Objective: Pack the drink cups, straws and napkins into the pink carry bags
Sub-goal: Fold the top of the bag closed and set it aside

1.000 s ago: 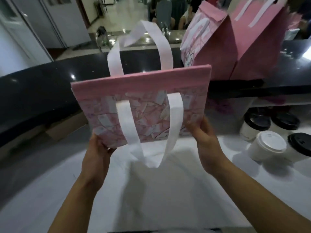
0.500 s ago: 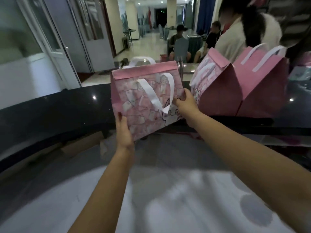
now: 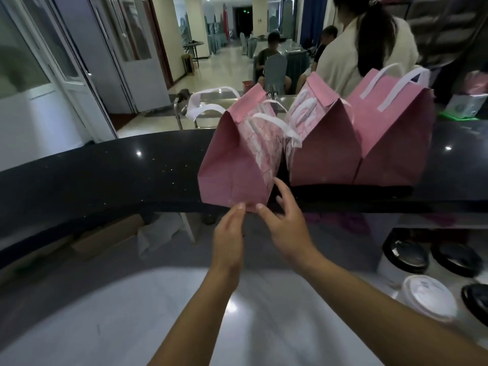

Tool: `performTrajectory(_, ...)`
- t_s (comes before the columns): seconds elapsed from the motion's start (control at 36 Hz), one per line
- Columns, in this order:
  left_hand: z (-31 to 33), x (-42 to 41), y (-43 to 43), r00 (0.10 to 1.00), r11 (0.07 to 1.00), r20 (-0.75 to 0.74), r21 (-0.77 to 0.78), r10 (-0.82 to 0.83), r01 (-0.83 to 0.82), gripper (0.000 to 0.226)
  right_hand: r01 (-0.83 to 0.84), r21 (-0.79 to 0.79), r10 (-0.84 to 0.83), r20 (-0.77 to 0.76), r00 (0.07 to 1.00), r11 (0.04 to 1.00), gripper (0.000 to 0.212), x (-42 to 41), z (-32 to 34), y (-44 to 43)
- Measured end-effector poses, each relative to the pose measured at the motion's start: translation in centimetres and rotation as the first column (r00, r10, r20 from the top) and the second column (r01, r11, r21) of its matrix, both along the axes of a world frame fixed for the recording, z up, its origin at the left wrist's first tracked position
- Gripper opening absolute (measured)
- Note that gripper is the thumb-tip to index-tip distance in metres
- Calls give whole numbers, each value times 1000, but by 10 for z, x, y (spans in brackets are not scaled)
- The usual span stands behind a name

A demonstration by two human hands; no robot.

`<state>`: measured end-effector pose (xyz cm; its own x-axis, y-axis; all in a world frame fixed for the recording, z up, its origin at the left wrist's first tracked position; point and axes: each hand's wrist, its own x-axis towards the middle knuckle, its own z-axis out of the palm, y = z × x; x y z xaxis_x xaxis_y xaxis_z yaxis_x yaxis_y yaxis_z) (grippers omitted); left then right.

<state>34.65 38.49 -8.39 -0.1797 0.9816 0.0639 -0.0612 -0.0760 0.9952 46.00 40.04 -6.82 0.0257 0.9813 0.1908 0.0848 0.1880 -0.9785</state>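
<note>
Three pink carry bags stand upright in a row on the raised black counter [image 3: 105, 165]: the left bag [image 3: 232, 165], the middle bag [image 3: 324, 149] and the right bag [image 3: 396, 138], each with white handles. The left hand [image 3: 228, 233] and the right hand [image 3: 285, 225] reach to the near bottom edge of the left bag. Their fingers are extended and loosely spread, with fingertips touching the paper and clasping nothing. The bags' contents are hidden, so whether any is filled cannot be told. At near right, a white-lidded cup [image 3: 427, 297] and black-lidded cups [image 3: 404, 257] stand unpacked on the lower pale worktop [image 3: 132, 313]. Straws and napkins are not in view. Packing is judged partly done at most. Beyond the counter are a person in a pale top [image 3: 340, 62], seated people [image 3: 272, 46] at far tables, and glazed doors [image 3: 79, 62] at left along a tiled corridor.
</note>
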Motion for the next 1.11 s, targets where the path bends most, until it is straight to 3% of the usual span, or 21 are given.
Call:
performTrajectory(0.08, 1, -21, -3, 957, 950, -32, 139, 287, -280, 18, 12, -37, -12, -20, 1000, 999, 61, 10, 2, -9)
performTrajectory(0.14, 5, -38, 6, 936, 923, -12, 169, 351, -344, 24, -24, -43, 23, -25, 999, 999, 60, 10, 0, -19)
performTrajectory(0.19, 9, -51, 20, 953, 948, -7, 102, 304, -301, 47, -81, -44, 79, -29, 996, 996, 62, 6, -2, -28)
performTrajectory(0.39, 14, -52, 49, 998, 998, 20, 25, 51, -52, 82, -181, -101, 179, -29, 983, 978, 77, -12, -7, -17)
performTrajectory(0.53, 14, -21, 49, 998, 999, 52, 28, 39, -41, 74, -121, -98, 114, -79, 990, 988, 78, -9, -9, 5)
performTrajectory(0.78, 17, 2, 80, 997, 1000, 74, 20, -25, 23, 81, 107, -136, -122, -108, 987, 985, 74, 6, -2, 58)
performTrajectory(0.92, 16, 6, 89, 996, 998, 70, 17, -56, 55, 91, 157, -140, -170, -86, 982, 978, 74, 11, -1, 73)
performTrajectory(1.11, 15, 0, 93, 994, 995, 44, 7, -101, 101, 76, 173, -144, -180, -36, 983, 974, 75, 14, 0, 77)
